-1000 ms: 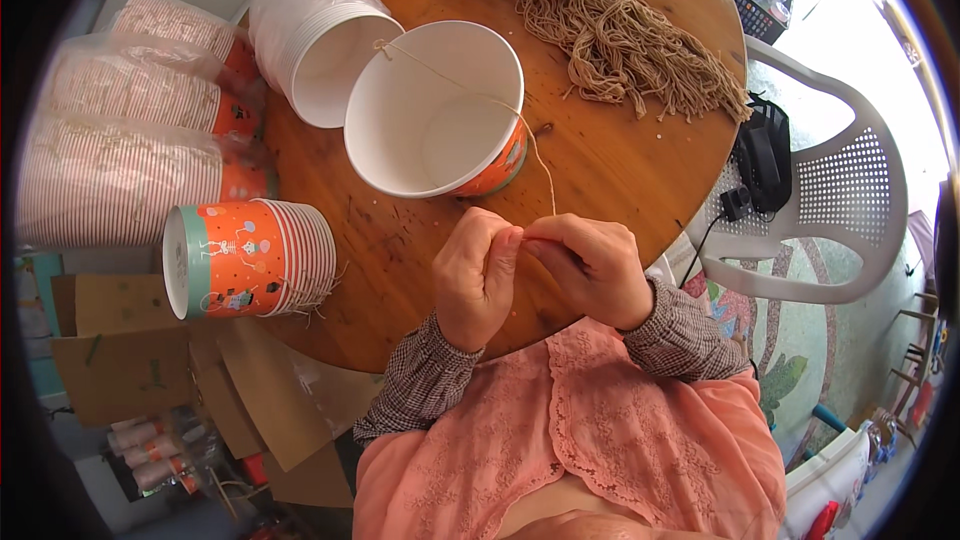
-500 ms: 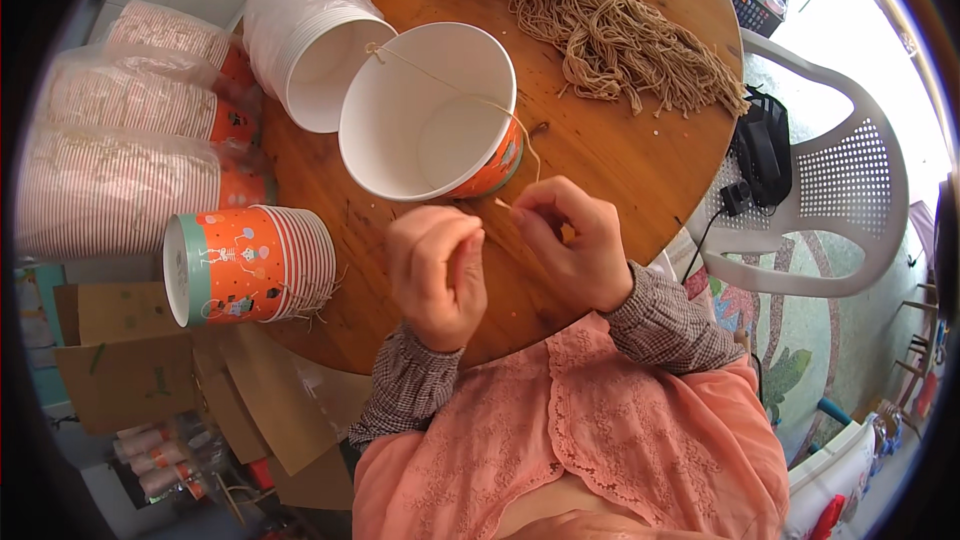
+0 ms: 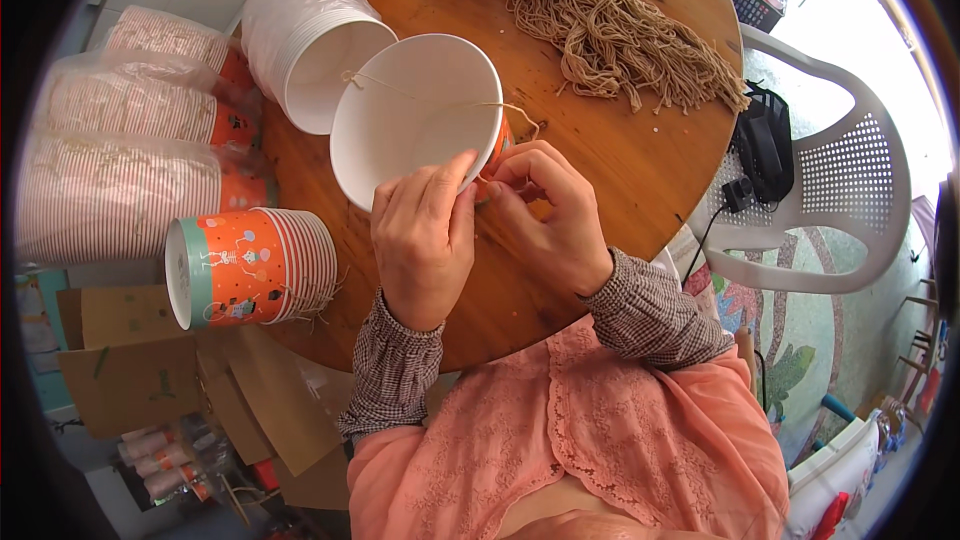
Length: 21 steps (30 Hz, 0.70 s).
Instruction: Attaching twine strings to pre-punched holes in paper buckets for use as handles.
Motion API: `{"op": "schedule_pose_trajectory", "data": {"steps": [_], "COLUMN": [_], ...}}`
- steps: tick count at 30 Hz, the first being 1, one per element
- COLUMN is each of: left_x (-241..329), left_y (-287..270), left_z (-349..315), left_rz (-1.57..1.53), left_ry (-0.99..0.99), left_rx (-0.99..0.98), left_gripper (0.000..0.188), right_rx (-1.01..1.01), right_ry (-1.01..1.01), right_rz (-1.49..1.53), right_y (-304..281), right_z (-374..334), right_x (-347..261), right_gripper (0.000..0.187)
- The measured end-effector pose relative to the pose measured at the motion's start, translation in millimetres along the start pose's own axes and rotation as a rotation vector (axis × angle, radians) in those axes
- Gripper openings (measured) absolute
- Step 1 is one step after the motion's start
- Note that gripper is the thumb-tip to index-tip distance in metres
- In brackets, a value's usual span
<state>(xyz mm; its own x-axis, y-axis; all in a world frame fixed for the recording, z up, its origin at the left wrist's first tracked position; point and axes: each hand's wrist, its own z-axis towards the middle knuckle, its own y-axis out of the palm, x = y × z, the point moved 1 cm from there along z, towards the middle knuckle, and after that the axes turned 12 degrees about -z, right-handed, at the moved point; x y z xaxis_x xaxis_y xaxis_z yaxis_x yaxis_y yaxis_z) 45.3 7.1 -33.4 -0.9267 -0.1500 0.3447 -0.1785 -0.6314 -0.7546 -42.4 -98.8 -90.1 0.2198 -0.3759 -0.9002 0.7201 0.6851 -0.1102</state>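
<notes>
A large white-lined paper bucket (image 3: 400,130) with an orange printed outside lies tilted on the table, its mouth facing me. A thin beige string (image 3: 385,86) is knotted at the far left of its rim, spans the mouth and hangs over the right side. My left hand (image 3: 425,250) is closed on the near rim, fingers over the edge and thumb near the outer wall. Beside it, my right hand (image 3: 550,215) pinches the string's loose end close against the bucket's right wall. The exact spot between the fingertips is partly hidden.
Nested white buckets in clear plastic (image 3: 325,60) stand behind on the left. An orange bucket stack (image 3: 250,267) lies nearer, beside bagged stacks (image 3: 120,190). Loose beige strings (image 3: 610,25) are heaped at the far right. A plastic chair (image 3: 850,170) stands right; cardboard boxes (image 3: 130,380) lie lower left.
Both hands have moved forward from in front of the bucket to its near right rim. The left now grips the rim; the string end has come up against the wall. The bucket shifted slightly left.
</notes>
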Motion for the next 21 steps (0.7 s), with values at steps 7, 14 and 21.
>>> {"op": "schedule_pose_trajectory", "data": {"steps": [7, 14, 21], "left_x": [2.0, 2.5, 1.7], "left_y": [-2.9, -2.8, -2.0], "left_z": [3.5, 3.5, 5.3], "left_rz": [-0.073, -0.062, -0.068], "left_ry": [-0.05, -0.014, -0.023], "left_rx": [-0.065, -0.06, -0.068], "left_gripper": [0.032, 0.03, 0.027], "right_rx": [-0.009, 0.036, 0.022], "right_ry": [0.047, 0.077, 0.045], "right_rz": [-0.011, 0.05, -0.022], "right_y": [-1.7, 1.9, 0.3], "right_z": [2.3, -2.7, 0.1], "right_x": [0.0, 10.0, 3.9], "right_gripper": [0.008, 0.01, 0.009]}}
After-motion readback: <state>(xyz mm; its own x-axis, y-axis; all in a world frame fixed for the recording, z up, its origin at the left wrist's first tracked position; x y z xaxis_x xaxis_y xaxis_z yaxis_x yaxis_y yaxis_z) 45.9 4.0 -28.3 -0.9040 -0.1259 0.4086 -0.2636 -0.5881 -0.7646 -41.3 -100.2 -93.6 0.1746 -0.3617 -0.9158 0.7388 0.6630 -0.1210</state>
